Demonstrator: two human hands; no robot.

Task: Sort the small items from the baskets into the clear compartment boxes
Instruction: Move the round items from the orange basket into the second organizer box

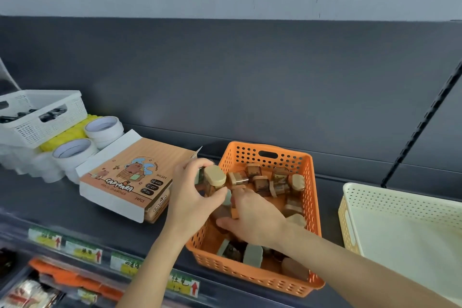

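Nearest, at about 7 o'clock in the view, a row of price labels (82, 250) with red arrows runs along the front lip of the dark shelf (75, 207); packets on the level below are too blurred to name. Just behind the lip, at 6 o'clock, stands the orange basket (250, 272), its perforated walls holding a loose heap of small pieces (262, 180), brown and beige, some lying on their sides. The right hand (252, 220) comes in from 5 o'clock and lies palm-down inside the basket, fingers bent down among the pieces; I cannot tell whether they have closed round one. The left hand (192, 195) comes up from 7 o'clock and sits over the basket's left rim, at its 9 o'clock side, fingers and thumb curled round a beige-capped piece (215, 177), with more pieces seemingly bunched under it in the same hold. At 3 o'clock of the orange basket, apart from it, stands a cream basket (400, 197). At its 9 o'clock lies an opened Capybara box (130, 177), white flap turned back. Farther off at 10 o'clock sit white tape rolls (103, 127), touching a yellow bundle (67, 136), and a white basket (50, 127) holding dark items. A dark back panel (250, 82) closes the shelf at 12 o'clock.
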